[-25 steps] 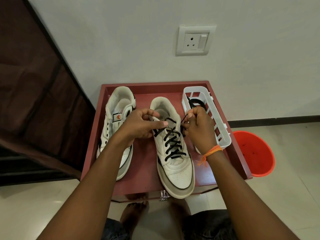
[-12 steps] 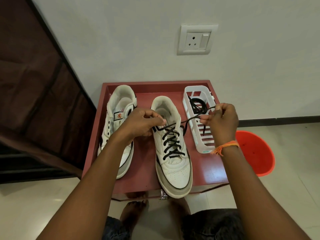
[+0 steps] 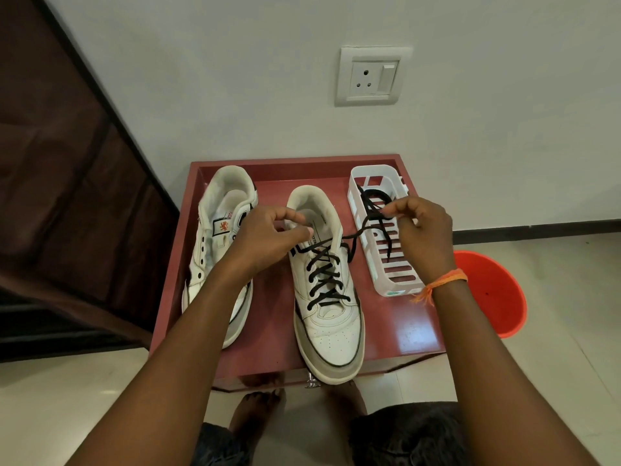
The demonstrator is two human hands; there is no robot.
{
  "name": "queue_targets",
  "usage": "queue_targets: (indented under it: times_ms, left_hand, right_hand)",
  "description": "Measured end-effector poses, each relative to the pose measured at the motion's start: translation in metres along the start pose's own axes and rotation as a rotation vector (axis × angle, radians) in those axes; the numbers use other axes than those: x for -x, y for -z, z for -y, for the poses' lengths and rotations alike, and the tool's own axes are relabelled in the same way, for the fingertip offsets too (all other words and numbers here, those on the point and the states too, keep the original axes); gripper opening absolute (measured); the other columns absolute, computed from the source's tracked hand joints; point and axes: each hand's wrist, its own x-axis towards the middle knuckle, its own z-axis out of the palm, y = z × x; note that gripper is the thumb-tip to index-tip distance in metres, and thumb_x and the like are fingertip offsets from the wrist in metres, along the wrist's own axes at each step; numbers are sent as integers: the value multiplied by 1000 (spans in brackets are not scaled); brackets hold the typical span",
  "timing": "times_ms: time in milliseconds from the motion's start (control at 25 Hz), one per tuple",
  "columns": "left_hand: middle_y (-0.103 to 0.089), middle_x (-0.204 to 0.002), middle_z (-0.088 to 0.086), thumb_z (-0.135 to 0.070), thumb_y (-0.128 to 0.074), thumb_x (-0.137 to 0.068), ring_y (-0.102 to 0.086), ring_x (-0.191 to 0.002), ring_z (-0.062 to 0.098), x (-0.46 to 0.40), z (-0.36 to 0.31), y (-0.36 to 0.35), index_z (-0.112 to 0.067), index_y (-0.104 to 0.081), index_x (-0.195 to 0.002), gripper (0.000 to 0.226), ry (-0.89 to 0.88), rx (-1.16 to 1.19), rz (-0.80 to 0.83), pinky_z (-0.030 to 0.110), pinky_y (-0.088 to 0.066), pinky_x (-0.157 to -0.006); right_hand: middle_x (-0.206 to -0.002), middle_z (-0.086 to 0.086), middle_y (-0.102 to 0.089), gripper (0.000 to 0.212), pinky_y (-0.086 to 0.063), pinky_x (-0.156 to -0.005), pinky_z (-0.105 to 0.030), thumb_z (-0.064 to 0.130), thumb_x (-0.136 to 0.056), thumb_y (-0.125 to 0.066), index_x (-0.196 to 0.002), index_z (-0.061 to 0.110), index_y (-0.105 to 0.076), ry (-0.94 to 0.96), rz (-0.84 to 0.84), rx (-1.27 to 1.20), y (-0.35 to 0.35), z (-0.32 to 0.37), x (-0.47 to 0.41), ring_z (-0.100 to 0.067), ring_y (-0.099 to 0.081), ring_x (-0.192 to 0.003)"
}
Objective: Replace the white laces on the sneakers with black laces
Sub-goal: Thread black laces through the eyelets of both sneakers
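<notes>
Two white sneakers stand on a red tray-top table (image 3: 413, 327). The right sneaker (image 3: 331, 334) carries a black lace (image 3: 325, 277) crossed through most of its eyelets. My left hand (image 3: 268, 237) grips that sneaker's collar and tongue at the top left eyelets. My right hand (image 3: 421, 230) pinches the free end of the black lace and holds it out to the right, above the white basket (image 3: 396, 277). The left sneaker (image 3: 220, 243) has no lace in its eyelets. Another black lace (image 3: 371, 193) lies coiled in the basket.
The table stands against a white wall with a socket plate (image 3: 371, 77). An orange bucket (image 3: 490, 290) sits on the floor to the right. A dark brown cabinet (image 3: 67, 183) stands at the left. Bare feet (image 3: 255, 412) are under the table's front edge.
My right hand has pulled the lace end away from the sneaker's eyelets, out to the right over the basket. My left hand has stayed on the sneaker's collar.
</notes>
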Motion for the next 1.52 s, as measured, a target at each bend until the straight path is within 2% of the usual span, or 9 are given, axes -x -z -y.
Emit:
queue_targets:
  times_ms: [240,440,600,800,920,1040,1200,1360,1520]
  left_hand:
    - [-68,-103,1,-48,-74,-74,-66,-92,9,-6,6,-10,-24,-72,-103,38,-141,-142,-116,35,-58,-81]
    - [-66,-106,-1,-59,-67,-69,-63,-100,9,-5,8,-13,-36,-69,-97,37,-147,-145,-122,41,-57,-87]
    - [-65,-107,0,-60,-66,-68,-63,-98,9,-5,8,-12,-38,-68,-96,35,-138,-129,-116,41,-56,-87]
    - [-68,-98,1,-49,-68,-75,-65,-93,12,-3,4,-11,-50,-65,-80,6,-150,-84,-121,41,-57,-85]
    - [-66,-105,0,-39,-70,-82,-60,-100,11,-4,1,-11,-45,-66,-83,8,-154,-106,-161,35,-51,-92]
    - [-62,-106,-1,-25,-70,-87,-56,-97,9,-2,-3,-12,-26,-72,-95,9,-177,-100,-214,29,-47,-90]
    - [-61,-112,-9,-15,-66,-90,-58,-99,6,3,-8,-10,-27,-69,-110,24,-230,-55,-206,21,-47,-84]
    - [-59,-122,-12,-9,-64,-93,-55,-81,-8,10,-24,-11,-30,-49,-141,55,-416,7,3,8,-43,-75]
    - [-73,-92,0,-13,-67,-91,-67,-86,9,7,-25,-9,-22,-71,-112,23,-373,142,68,34,-55,-85]
  right_hand:
    - [-98,-10,-72,15,-56,-82,-39,13,-86,-65,-98,13,-74,-231,241,395,-6,-9,11,-29,-67,-89]
    - [-117,-12,-66,35,-52,-90,-43,20,-89,-67,-123,13,-64,-156,155,436,-18,-5,11,-31,-65,-101]
    - [-85,-8,-70,15,-57,-72,-36,19,-94,-56,-91,12,-68,-155,130,401,-26,-9,9,-25,-65,-70]
    - [-76,-6,-70,17,-58,-62,-45,9,-91,-42,-87,17,-57,-293,-223,-267,-12,8,-2,-26,-67,-61]
    - [-84,-13,-72,31,-60,-72,-46,-3,-84,-40,-86,14,-66,-186,-366,-662,3,40,-7,-30,-69,-73]
    - [-81,-20,-70,23,-58,-64,-38,1,-92,-47,-89,3,-69,-225,-262,-1008,10,59,-8,-30,-64,-64]
    - [-81,-11,-70,18,-33,-43,-22,6,-96,-53,-107,2,-67,-277,14,-981,1,59,-5,-12,-35,-42]
    - [-69,-13,-65,34,-14,-43,-23,-2,-92,-39,-118,2,-61,-326,406,-944,-4,63,0,-8,-22,-35]
    - [-56,-15,-59,32,-17,-42,-19,-8,-84,-34,-91,1,-65,-338,433,-821,-9,64,7,-10,-22,-33]
